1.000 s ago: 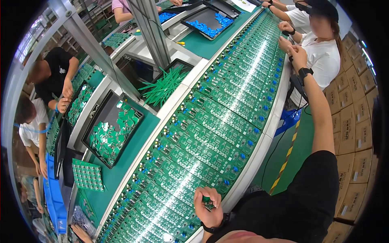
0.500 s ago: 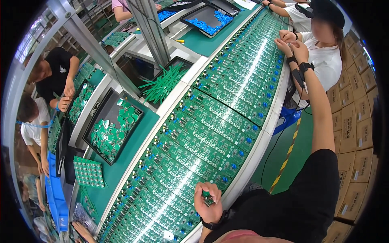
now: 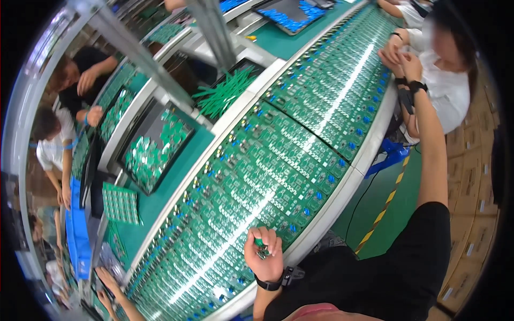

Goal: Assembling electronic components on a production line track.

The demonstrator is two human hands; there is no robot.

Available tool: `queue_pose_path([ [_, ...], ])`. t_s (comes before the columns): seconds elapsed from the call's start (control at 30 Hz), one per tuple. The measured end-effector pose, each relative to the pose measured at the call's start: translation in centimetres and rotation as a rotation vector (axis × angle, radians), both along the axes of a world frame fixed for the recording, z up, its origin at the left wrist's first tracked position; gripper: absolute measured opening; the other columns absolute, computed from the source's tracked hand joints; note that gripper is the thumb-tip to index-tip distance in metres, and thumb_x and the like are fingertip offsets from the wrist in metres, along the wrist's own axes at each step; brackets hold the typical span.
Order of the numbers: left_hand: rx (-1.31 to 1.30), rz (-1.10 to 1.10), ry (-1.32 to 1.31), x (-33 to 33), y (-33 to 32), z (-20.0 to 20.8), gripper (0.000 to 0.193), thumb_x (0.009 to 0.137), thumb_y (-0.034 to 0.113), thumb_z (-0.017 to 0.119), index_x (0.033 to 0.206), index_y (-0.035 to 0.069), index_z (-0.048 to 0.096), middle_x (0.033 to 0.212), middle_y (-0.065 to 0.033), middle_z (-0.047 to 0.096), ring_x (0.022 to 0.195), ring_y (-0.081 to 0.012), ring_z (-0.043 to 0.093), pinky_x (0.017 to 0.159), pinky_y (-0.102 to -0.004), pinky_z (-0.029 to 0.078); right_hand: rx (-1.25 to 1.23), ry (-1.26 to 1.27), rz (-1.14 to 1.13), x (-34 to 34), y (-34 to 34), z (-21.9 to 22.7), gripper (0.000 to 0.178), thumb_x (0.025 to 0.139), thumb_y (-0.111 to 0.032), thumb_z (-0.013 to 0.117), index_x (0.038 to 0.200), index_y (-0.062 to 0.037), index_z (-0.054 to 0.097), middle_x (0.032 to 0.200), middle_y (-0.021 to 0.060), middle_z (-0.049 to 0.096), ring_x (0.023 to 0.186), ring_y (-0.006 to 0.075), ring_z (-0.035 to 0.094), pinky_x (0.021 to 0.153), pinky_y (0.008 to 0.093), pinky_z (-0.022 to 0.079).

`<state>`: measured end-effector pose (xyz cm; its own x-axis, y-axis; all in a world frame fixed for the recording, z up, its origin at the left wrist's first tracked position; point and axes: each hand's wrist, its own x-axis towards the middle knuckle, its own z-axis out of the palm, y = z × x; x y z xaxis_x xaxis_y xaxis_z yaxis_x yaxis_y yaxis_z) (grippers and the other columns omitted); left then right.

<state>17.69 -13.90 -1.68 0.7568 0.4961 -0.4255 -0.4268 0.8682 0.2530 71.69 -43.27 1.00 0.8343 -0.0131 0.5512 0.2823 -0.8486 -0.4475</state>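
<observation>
My left hand (image 3: 264, 253) is palm up over the near edge of the board line, fingers curled round small green circuit board pieces (image 3: 261, 249). Under it runs a long row of green circuit boards (image 3: 257, 176) with blue, yellow and black parts along their edges. My right arm stretches far to the upper right. At its end my right hand (image 3: 412, 68) has bent fingers, close to a co-worker's hands (image 3: 393, 52); whether they touch, and what is between my fingers, cannot be made out. Both my wrists wear black bands.
Across the line stand a black tray of green board pieces (image 3: 155, 150), a pile of green strips (image 3: 227, 91), a stacked board panel (image 3: 120, 203) and a tray of blue parts (image 3: 292, 18). Metal posts (image 3: 214, 37) rise there. Cartons (image 3: 466, 176) line the right; other people work at left.
The view has shifted, so the line sits a little to the right. My left hand, still closed round the board pieces, appears slightly up and left. My right hand stays by the co-worker's hands.
</observation>
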Motion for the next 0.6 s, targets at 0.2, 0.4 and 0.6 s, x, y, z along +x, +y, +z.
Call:
queue_pose_path([
  [0.2,-0.100,0.049,-0.102,-0.1,0.5,-0.1,0.014,0.090,0.017,0.041,0.080,0.007,0.042,0.068,-0.0025,0.038,0.056,-0.0107,0.034,0.045,-0.0217,0.029,-0.283,-0.028,-0.005,6.3,-6.7,-1.2,0.039,0.080,-0.042,0.052,0.087,-0.0084,0.069,0.083,0.0154,0.065,0.082,0.0308,0.062,0.073,0.0388,0.047],
  [0.4,-0.235,0.050,-0.125,0.0,1.2,-0.3,0.018,0.090,0.020,0.042,0.078,0.007,0.042,0.071,-0.0050,0.042,0.063,-0.0131,0.038,0.057,-0.0242,0.036,-0.442,0.036,-0.032,6.3,-2.3,-0.8,0.037,0.081,-0.040,0.051,0.099,-0.0104,0.064,0.096,0.0147,0.063,0.094,0.0303,0.059,0.080,0.0381,0.045],
  [0.6,-0.314,0.038,-0.097,1.0,0.2,0.1,0.015,0.090,0.015,0.042,0.095,0.002,0.047,0.094,-0.0092,0.051,0.087,-0.0187,0.048,0.085,-0.0308,0.041,-0.373,-0.220,0.235,-9.0,7.9,5.7,0.029,0.083,-0.024,0.053,0.107,-0.0087,0.059,0.101,0.0121,0.061,0.097,0.0278,0.057,0.085,0.0365,0.043],
])
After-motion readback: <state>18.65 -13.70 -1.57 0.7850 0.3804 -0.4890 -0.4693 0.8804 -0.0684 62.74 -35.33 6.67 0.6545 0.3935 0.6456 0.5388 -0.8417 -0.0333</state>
